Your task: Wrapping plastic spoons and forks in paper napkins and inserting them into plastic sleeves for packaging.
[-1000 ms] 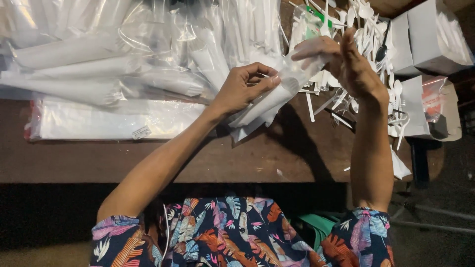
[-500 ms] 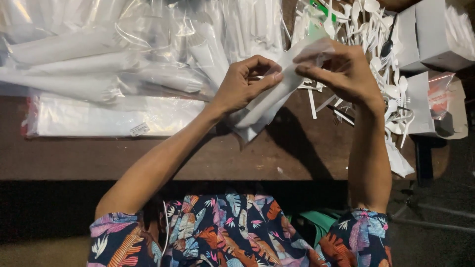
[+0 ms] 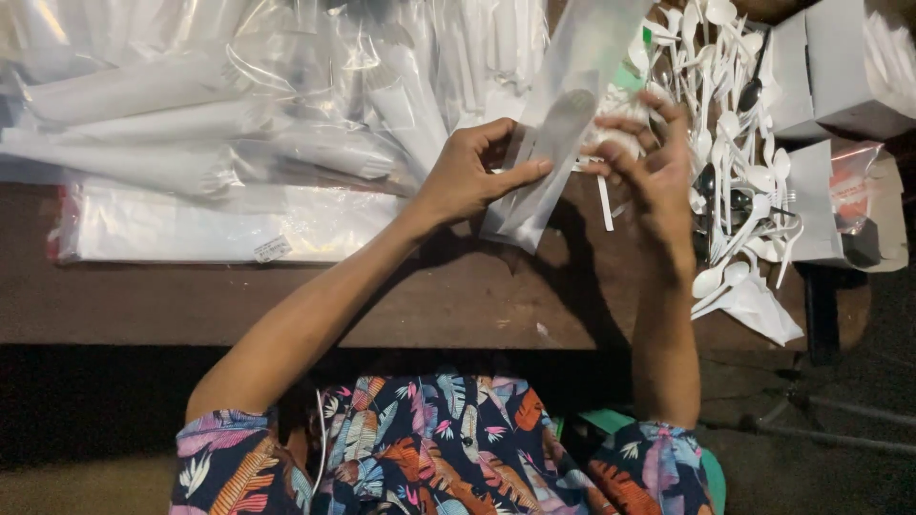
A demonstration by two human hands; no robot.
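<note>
While the left hand (image 3: pixel 469 176) is pinching a long clear plastic sleeve (image 3: pixel 563 124) between thumb and curled fingers, the sleeve is standing tilted above the far edge of the brown wooden table (image 3: pixel 401 296), its lower end pointing down toward the person and its top running out of view. Something pale and flat — its kind is hard to tell — is showing through the sleeve. The right hand (image 3: pixel 649 167) is hovering just beside the sleeve with fingers loosely spread; whether its fingertips are touching the plastic, I cannot tell. Behind that hand a heap of white plastic spoons (image 3: pixel 735 143) is lying near white cardboard boxes (image 3: pixel 840 67). Bundles of filled clear sleeves (image 3: pixel 191 124) are piling up to the left, above a flat packet of clear bags (image 3: pixel 210 224).
</note>
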